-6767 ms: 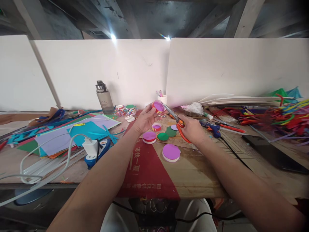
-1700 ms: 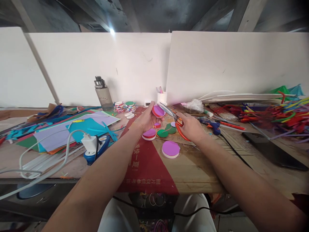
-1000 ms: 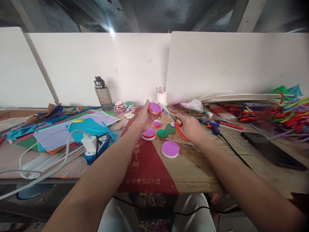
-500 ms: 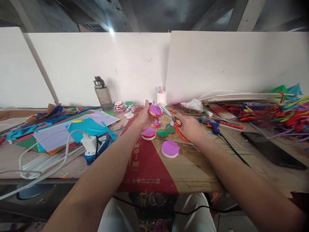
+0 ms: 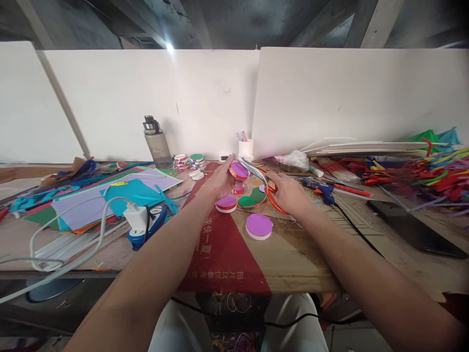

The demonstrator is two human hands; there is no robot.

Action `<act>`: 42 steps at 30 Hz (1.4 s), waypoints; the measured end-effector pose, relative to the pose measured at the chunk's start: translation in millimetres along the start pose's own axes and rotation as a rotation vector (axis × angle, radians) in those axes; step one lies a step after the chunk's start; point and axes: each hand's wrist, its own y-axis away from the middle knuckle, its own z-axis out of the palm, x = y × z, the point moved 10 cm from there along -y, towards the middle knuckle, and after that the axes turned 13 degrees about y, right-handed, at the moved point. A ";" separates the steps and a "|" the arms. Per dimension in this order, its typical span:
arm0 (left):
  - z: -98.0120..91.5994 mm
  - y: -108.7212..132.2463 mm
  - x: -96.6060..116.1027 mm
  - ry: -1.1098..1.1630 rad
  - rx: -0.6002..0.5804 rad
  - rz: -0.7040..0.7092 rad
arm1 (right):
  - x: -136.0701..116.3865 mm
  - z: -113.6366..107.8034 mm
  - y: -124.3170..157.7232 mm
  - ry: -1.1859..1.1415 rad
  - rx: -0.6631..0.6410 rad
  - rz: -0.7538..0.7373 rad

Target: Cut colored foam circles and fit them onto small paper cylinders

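Between the fingers of my left hand [image 5: 221,182] is a round purple-topped disc [image 5: 240,169] with a red patterned rim, tilted towards me. My right hand [image 5: 290,194] grips a pair of scissors [image 5: 273,201] by orange handles. Their metal blades point up and left, close beside the disc's right edge; whether they touch it I cannot tell. A thin pale strip curves down near the blades. Below, on the cardboard, lie a purple disc with a red and white rim [image 5: 226,203], a larger purple disc with a white rim [image 5: 259,226] and a green circle [image 5: 246,202].
To the left are coloured paper sheets [image 5: 88,210], a white plug on a blue power strip [image 5: 136,218] and a bottle [image 5: 158,146]. At right lie a blue glue gun [image 5: 326,193], a black phone [image 5: 410,227] and bright strips [image 5: 414,176]. A white cup [image 5: 245,147] holds pens.
My left hand has shifted slightly right and down with the disc, showing more of a small white digital clock behind it. The scissors stay beside the disc, in my right hand.
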 end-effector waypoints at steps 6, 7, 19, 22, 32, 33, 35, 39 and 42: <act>-3.7 1.2 0.1 -0.004 0.055 -0.019 | -2.2 -1.5 0.3 0.010 -0.025 -0.012; -3.9 1.1 -0.2 0.001 0.057 -0.026 | -1.9 -1.2 0.2 0.012 -0.027 -0.010; -6.1 -2.8 -4.4 0.079 0.052 -0.080 | -0.7 0.9 -0.6 -0.022 -0.008 0.000; -1.4 -3.6 -3.2 0.093 0.009 -0.049 | 8.6 3.2 -2.4 -0.160 0.020 0.047; 8.0 4.2 15.9 0.196 -0.089 0.172 | 20.9 10.8 -7.6 -0.470 0.147 0.056; 8.3 5.0 17.0 0.197 -0.099 0.182 | 19.1 10.8 -7.5 -0.472 0.147 0.044; 9.2 6.6 18.2 0.191 -0.113 0.191 | 19.1 13.5 -7.1 -0.484 0.123 0.055; 12.3 8.6 17.7 0.178 -0.132 0.156 | 23.9 17.7 -5.8 -0.496 0.081 0.116; 14.2 7.9 15.5 0.188 -0.139 0.113 | 21.9 13.7 -5.2 -0.510 0.099 0.101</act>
